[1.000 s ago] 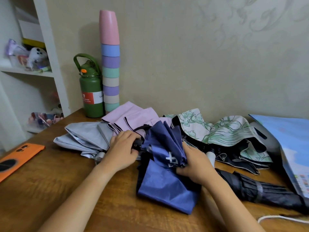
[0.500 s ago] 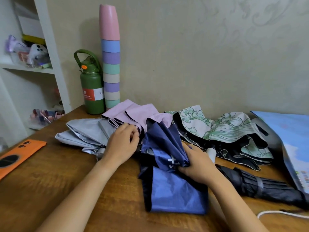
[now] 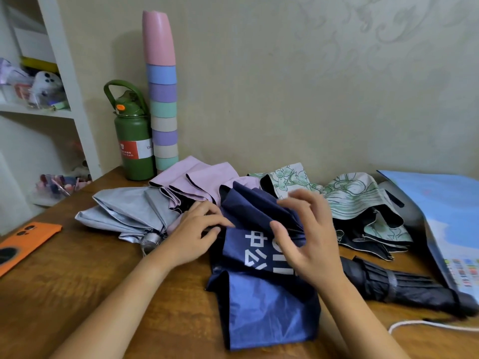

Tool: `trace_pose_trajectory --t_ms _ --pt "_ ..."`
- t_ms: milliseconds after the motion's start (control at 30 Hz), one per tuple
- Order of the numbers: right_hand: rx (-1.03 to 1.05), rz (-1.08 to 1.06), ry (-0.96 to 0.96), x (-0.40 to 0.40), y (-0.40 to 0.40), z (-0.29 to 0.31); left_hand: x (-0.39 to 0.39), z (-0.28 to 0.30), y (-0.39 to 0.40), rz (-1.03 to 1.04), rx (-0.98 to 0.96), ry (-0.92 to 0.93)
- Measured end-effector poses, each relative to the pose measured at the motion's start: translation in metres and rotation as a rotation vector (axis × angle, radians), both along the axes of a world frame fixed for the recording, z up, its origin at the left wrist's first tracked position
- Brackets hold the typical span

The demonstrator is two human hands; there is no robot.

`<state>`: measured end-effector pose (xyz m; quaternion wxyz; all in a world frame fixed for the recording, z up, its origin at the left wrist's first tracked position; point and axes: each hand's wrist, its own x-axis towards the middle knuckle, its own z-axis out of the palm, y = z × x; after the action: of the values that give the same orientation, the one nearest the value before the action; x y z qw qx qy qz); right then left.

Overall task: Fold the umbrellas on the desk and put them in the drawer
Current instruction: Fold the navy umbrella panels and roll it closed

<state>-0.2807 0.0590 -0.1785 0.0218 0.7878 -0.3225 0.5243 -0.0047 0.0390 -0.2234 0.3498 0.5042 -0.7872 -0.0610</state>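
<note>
Blue umbrella (image 3: 261, 301) at centre of wooden surface (image 3: 77, 294), canopy loose, unfolded; white printed characters now exposed on the upper panel, only a small white mark visible 0.5 s ago. Lower panel spread flat toward 6 o'clock.

Left hand (image 3: 193, 234) at 9 o'clock of the blue canopy, fingers curled and resting at the fabric edge near the shaft; whether pinching anything, cannot tell. Sits slightly lower than 0.5 s ago.

Right hand (image 3: 308, 234) lifted off the fabric, fingers spread and relaxed, holding nothing; 0.5 s ago pressed down gripping the canopy folds. Thumb tip close to the printed panel, contact uncertain.

Other umbrellas unchanged in place:
- Grey umbrella (image 3: 129, 213) at 9 o'clock of the left hand, canopy bunched, cap end pointing toward the viewer.
- Pink umbrella (image 3: 197, 182) at 12 o'clock of the left hand, overlapping the grey one.
- Green floral umbrella (image 3: 352, 198) at 2 o'clock of the blue one, black lining showing.
- Black umbrella (image 3: 399, 286) at 4 o'clock, rolled and strapped, lying flat.

Also on surface: green bottle (image 3: 134, 146) and stack of pastel cups (image 3: 163, 99) at 11 o'clock against the wall, touching each other; orange phone (image 3: 23, 244) at far 9 o'clock; blue bag (image 3: 445, 216) at 3 o'clock; white cord (image 3: 427, 325) at 5 o'clock. White shelf (image 3: 75, 99) at left edge.
</note>
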Motion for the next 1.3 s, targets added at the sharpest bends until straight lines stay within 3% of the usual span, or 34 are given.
trace_pose_trajectory --t_ms 100,233,367,500,600,767,1133,1200,1300 --pt "0.088 0.093 0.149 0.002 0.002 -0.008 -0.002 0.001 0.000 0.059 0.059 0.026" --pt "0.237 0.030 0.446 0.005 -0.014 -0.037 0.000 0.002 -0.001 0.135 0.099 0.096" --pt "0.269 -0.029 0.394 0.006 -0.026 -0.049 -0.001 0.004 0.001 0.109 0.072 -0.028" --pt "0.261 -0.086 0.395 0.012 -0.029 -0.053 0.005 0.015 0.004 0.043 0.279 -0.214" --pt "0.256 -0.096 0.368 0.013 -0.032 -0.053 0.004 0.013 0.008 0.044 0.303 -0.362" --pt "0.265 -0.070 0.381 0.013 -0.030 -0.051 0.004 -0.002 0.013 0.079 0.246 -0.181" --pt "-0.001 0.069 0.215 0.015 0.014 -0.013 0.020 -0.007 0.017 -0.041 0.249 -0.170" --pt "0.148 0.152 0.359 0.015 0.019 -0.010 0.018 -0.007 0.016 0.001 0.164 -0.209" --pt "0.383 0.178 0.735 0.016 0.017 -0.019 0.014 -0.008 0.013 0.025 0.043 -0.274"
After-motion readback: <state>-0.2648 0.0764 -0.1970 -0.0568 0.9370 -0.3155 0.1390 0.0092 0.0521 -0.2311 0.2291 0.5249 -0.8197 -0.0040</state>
